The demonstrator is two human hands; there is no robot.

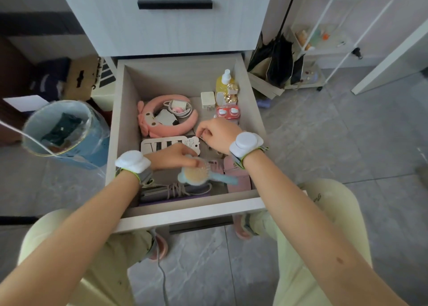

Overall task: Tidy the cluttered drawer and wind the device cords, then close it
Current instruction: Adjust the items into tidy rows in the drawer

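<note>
Two bare hands work inside the open drawer (pixel 117 111). At far left, outside it, stands a blue bin (pixel 60 129). The left hand (pixel 172 156) has its grip closed on a round hairbrush (pixel 196 174) with a blue handle, near the front wall. Behind it lies a pink headband (pixel 159 126) ringing a wound white charger cord (pixel 183 108). The right hand (pixel 216 133) pinches something small — too small to name — mid-drawer, just before a yellow spray bottle (pixel 223 83).
</note>
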